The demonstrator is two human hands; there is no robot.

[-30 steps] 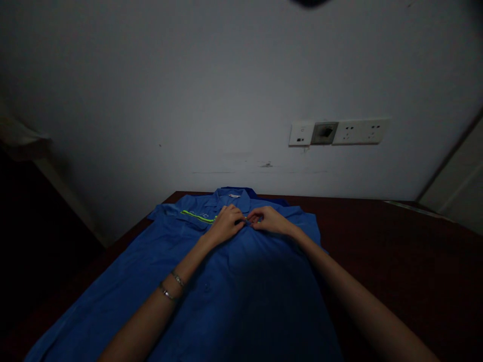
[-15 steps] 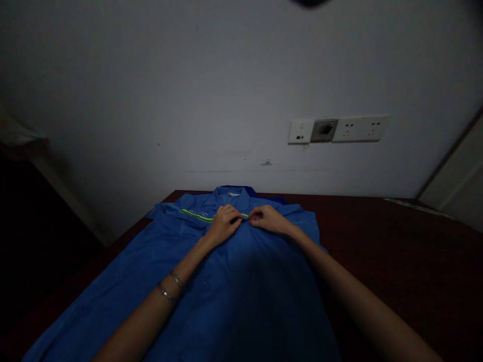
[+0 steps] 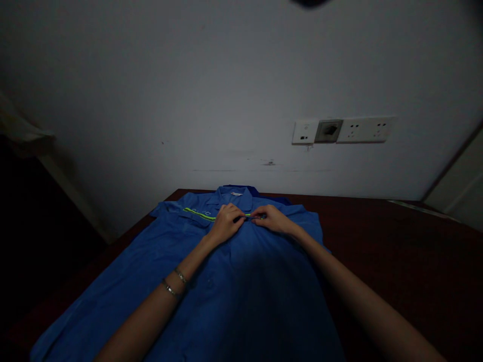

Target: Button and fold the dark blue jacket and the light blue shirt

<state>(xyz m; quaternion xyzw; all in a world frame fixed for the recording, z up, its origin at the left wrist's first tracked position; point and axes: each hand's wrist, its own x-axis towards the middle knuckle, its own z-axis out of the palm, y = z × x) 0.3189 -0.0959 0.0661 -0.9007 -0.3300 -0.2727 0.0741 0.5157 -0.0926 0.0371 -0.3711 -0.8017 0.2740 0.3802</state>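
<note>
A blue shirt (image 3: 196, 301) lies spread out front side up, its collar toward the wall. A yellow-green stripe (image 3: 199, 214) crosses its chest, with light lettering above it. My left hand (image 3: 228, 221) pinches the shirt's front at the chest, near the middle line. Just to its right, my right hand (image 3: 273, 219) is closed on the same fabric, fingertips a short way from the left ones. A small strip of cloth is drawn up between them. Whether a button sits in the fingers is too small to tell. Two bracelets (image 3: 173, 284) circle my left forearm.
The shirt rests on a dark reddish-brown table (image 3: 377, 241) that meets a grey-white wall (image 3: 226, 90). Sockets (image 3: 366, 129) are set in the wall at right. Darker blue cloth (image 3: 271, 199) shows behind the collar. A dark area lies beyond the table's left edge.
Both hands stay closed on the shirt's front. The right fingertips have shifted slightly on the fabric. The whole view has moved a little, so everything appears slightly farther right.
</note>
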